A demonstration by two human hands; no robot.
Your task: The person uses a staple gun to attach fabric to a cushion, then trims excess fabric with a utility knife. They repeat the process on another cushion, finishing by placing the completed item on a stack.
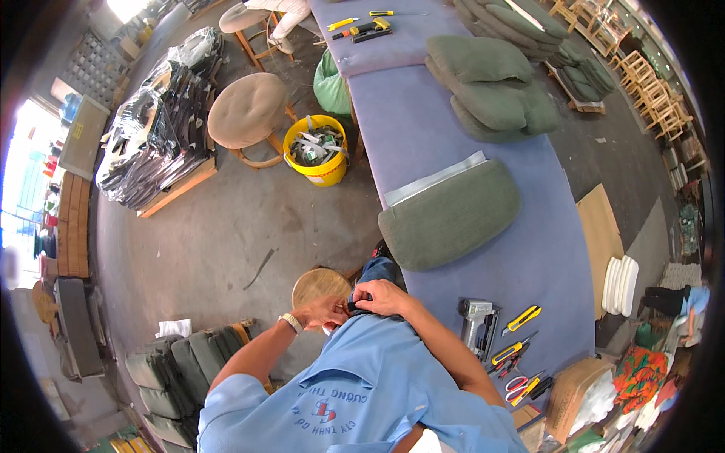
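- The fingers of the left hand (323, 311) are curled in, tips close to those of the right hand (384, 297), whose fingers are bent over a small dark item (361, 307); whether either hand is truly pinching it cannot be told
- That dark item sits between the two hands at the person's waist, by the lower edge of the blue shirt (362, 359), mostly hidden by the fingers
- A wristwatch (291, 323) with a pale band circles the left wrist
- Just beyond the left hand is a round wooden seat (319, 289)
- To the person's right runs the tabletop (400, 106), covered in blue-grey; a green cushion (453, 215) lies on it, a pale strip (436, 178) along its far edge
- Nearer the right elbow on the tabletop lie a staple gun (477, 325), a yellow knife (522, 318) and scissors (521, 389)
- Farther along the tabletop, more green cushions (491, 83) are piled
- On the floor ahead, a yellow bucket (317, 175) filled with scraps stands near a padded beige stool (248, 109)
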